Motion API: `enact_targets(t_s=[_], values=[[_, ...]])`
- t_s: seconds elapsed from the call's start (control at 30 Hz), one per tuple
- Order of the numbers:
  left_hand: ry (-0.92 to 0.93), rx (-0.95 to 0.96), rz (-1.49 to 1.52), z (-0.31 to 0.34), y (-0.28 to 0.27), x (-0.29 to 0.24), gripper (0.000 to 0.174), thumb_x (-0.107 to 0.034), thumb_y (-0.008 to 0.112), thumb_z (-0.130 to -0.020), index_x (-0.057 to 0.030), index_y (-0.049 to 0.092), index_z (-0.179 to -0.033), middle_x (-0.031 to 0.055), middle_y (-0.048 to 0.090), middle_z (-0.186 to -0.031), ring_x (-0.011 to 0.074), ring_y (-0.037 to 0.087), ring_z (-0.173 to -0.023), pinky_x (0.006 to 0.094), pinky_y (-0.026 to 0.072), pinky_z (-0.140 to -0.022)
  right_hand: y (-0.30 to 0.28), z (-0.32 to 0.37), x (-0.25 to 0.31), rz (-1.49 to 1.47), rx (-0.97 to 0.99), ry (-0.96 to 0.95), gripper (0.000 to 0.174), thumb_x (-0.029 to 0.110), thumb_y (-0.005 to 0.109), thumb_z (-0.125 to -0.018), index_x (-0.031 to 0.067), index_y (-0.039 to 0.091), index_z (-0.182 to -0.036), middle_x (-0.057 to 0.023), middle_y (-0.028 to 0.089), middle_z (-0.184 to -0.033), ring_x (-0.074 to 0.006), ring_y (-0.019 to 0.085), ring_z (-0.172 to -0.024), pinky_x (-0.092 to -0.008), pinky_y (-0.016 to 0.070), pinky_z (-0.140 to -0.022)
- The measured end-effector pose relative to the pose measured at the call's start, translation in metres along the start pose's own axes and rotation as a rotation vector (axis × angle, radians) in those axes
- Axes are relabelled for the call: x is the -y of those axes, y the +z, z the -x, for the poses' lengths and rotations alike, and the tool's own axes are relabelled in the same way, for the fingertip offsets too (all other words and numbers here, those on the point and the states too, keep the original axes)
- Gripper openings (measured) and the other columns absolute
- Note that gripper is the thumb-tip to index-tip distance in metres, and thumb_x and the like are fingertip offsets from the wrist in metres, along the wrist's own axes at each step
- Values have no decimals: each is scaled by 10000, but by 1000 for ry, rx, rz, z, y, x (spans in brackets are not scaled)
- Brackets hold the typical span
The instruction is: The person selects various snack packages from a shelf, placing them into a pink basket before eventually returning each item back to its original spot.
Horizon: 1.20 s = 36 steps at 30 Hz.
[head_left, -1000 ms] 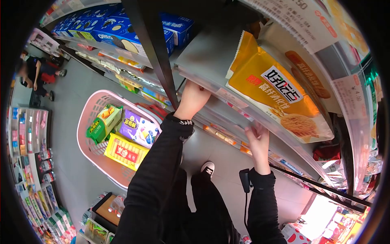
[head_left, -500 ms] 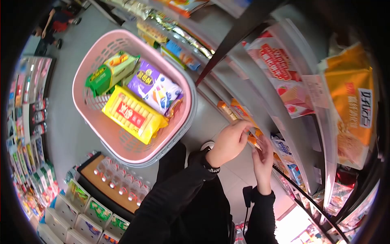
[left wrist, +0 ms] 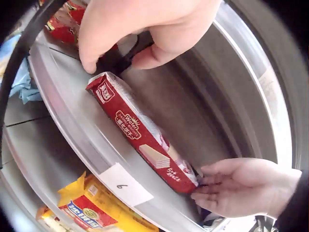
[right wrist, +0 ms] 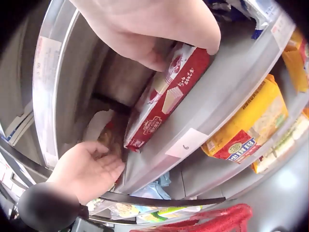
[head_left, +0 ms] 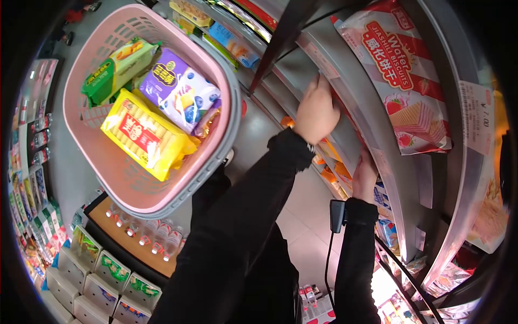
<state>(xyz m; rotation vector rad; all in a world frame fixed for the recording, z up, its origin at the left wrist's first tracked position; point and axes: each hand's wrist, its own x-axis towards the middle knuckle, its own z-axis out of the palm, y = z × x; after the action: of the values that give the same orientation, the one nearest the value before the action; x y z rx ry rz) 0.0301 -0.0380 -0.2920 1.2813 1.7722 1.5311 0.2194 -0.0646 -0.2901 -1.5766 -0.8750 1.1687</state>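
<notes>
A long red wafer biscuit pack (left wrist: pixel 145 135) lies along a lower shelf, between my two hands. My left hand (head_left: pixel 318 110) is at one end of it; in the left wrist view its fingers and thumb are spread just beyond the pack's corner. At the opposite end is my right hand (head_left: pixel 365 175), its straight fingers touching the pack in the left wrist view. The right wrist view has that hand spanning the pack's end. In the head view, the shelf above hides most of this pack.
A pink basket (head_left: pixel 81 156) holding green, purple and yellow snack packs stands at the left. On the upper shelf is a larger wafer biscuits bag (head_left: pixel 396 70). A black shelf post (head_left: pixel 275 46) rises beside my left hand. Yellow packs (right wrist: pixel 248 121) sit one shelf lower.
Both hands have left the upper shelf and reached down, first close together, then apart to the ends of the red wafer pack. The view has tilted lower and the basket appears larger.
</notes>
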Motion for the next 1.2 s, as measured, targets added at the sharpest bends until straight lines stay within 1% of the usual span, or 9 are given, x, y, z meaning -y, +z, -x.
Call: enact_targets(t_s=[0.1,0.2,0.33,0.53,0.6,0.8,0.9,1.1,1.2], values=[[158,83,-36,-18,15,12,359,-91,541,-652,-27,517,-1005,167,535,-965,347,464,-920,395,382,-804,-5,-6,3,-57,24,-53,346,-23,521,-781,39,454,-1114,-56,451,-1142,-162,430,-1034,-267,323,-911],[79,222,-51,-26,25,19,313,-136,548,-661,-72,558,-967,129,546,-981,329,458,-924,383,374,-814,-16,-19,-9,-39,119,-50,366,-10,535,-775,31,444,-1127,-67,443,-1154,-173,427,-1038,-277,306,-927],[114,135,-92,-23,32,25,312,-146,530,-680,-69,550,-982,140,533,-1014,329,448,-950,385,366,-830,-18,-14,-2,118,112,78,392,26,568,-761,29,438,-1131,-72,444,-1147,-173,429,-1029,-279,301,-929],[-30,26,129,-28,51,55,381,-114,564,-621,-23,532,-989,206,485,-1043,357,449,-961,375,372,-848,-22,-35,-18,264,14,-22,443,113,594,-755,61,417,-1158,-21,401,-1192,-131,341,-1097,-276,216,-945],[-65,209,108,-33,44,55,387,-91,570,-595,15,518,-963,212,483,-1015,371,449,-956,373,390,-826,-28,-37,-17,222,80,-26,427,151,571,-780,77,409,-1169,-2,387,-1205,-125,307,-1120,-286,175,-954],[-146,5,-34,-3,-11,2,327,-100,569,-588,45,482,-868,208,468,-869,372,464,-851,399,406,-764,-8,18,9,104,51,-95,366,197,514,-831,46,411,-1149,-80,402,-1179,-168,372,-1100,-314,292,-936],[-162,-94,9,22,-33,-16,297,-126,578,-664,32,462,-887,173,474,-830,327,464,-797,369,399,-703,-5,47,18,39,-56,-24,247,159,474,-839,-10,470,-1019,-84,463,-1036,-141,454,-940,-244,381,-823],[-192,-49,136,91,-91,-40,197,-29,558,-758,9,456,-923,105,464,-861,184,469,-759,249,389,-650,-37,120,32,412,48,-2,134,84,505,-815,10,488,-925,-27,502,-888,-82,450,-816,-202,335,-754],[-369,8,254,124,-121,-64,167,-18,529,-790,12,452,-935,67,482,-869,93,458,-754,220,381,-666,-46,163,49,409,100,79,182,52,556,-791,4,477,-948,-23,516,-859,-86,480,-791,-201,372,-717]])
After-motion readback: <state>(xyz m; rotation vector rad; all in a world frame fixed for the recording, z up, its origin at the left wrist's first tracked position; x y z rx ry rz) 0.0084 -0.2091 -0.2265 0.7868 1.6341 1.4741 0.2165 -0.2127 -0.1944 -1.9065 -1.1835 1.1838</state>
